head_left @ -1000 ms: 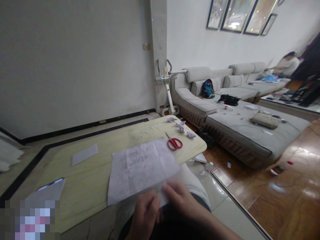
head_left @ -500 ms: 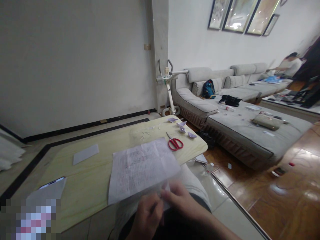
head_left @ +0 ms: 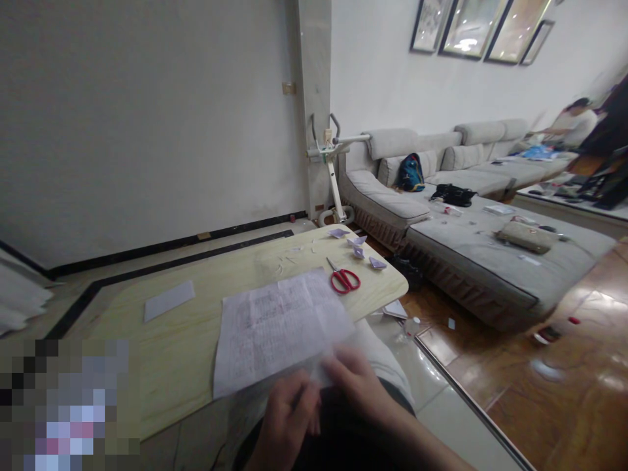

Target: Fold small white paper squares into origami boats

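Observation:
My left hand (head_left: 290, 409) is closed, its fingers curled, above my lap at the table's near edge. Beside it my right hand (head_left: 357, 379) is closed too, its fingertips smeared by motion. A small pale piece of paper (head_left: 318, 375) shows between the two hands; its shape is blurred. Just beyond them a large creased sheet of printed paper (head_left: 275, 330) lies on the table (head_left: 176, 366). Red-handled scissors (head_left: 345, 280) rest past the sheet's far right corner. Several small folded paper pieces (head_left: 377, 263) stand near the table's far right end.
Thin paper scraps (head_left: 289, 259) and a pale rectangular sheet (head_left: 169, 301) lie on the table. A blurred-out patch covers the lower left. To the right are a grey sofa (head_left: 490, 261) with bags, a plastic bottle (head_left: 412, 326) on the floor, and a seated person (head_left: 574, 124) far off.
My hands stay close together over my lap, with small finger movements. The pale paper tip that stood up by my right thumb is now a blur. The view has shifted slightly.

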The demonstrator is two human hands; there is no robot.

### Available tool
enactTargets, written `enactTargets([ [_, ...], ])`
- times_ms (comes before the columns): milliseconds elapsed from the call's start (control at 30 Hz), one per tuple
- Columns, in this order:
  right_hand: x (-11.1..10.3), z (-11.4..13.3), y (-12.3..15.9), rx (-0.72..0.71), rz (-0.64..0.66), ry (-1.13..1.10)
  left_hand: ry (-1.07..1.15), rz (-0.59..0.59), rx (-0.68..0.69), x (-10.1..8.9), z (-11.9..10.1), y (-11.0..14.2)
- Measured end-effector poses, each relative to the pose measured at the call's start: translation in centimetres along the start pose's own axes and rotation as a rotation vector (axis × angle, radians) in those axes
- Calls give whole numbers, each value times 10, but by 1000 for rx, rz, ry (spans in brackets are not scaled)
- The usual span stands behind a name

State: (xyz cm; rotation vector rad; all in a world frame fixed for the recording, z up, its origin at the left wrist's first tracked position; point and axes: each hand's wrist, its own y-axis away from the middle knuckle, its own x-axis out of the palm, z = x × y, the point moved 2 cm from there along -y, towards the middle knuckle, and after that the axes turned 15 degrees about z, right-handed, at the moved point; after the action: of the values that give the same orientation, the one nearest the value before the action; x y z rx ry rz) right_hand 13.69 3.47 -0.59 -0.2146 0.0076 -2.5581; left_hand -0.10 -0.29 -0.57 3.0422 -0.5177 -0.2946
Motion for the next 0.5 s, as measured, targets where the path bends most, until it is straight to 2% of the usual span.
enactTargets([
  [100, -3, -1, 0, -2, -49, 101, -71, -35, 15, -3, 1, -2],
  [267, -6, -4, -1, 23, -130, 221, -177, -174, 90, -11, -6, -8],
  [367, -5, -6, -1, 37, -113, 233, -171, -145, 88, -13, -8, -12],
  [500, -4, -4, 1, 4, -44, 212, 5, -111, -32, -16, -3, -15],
])
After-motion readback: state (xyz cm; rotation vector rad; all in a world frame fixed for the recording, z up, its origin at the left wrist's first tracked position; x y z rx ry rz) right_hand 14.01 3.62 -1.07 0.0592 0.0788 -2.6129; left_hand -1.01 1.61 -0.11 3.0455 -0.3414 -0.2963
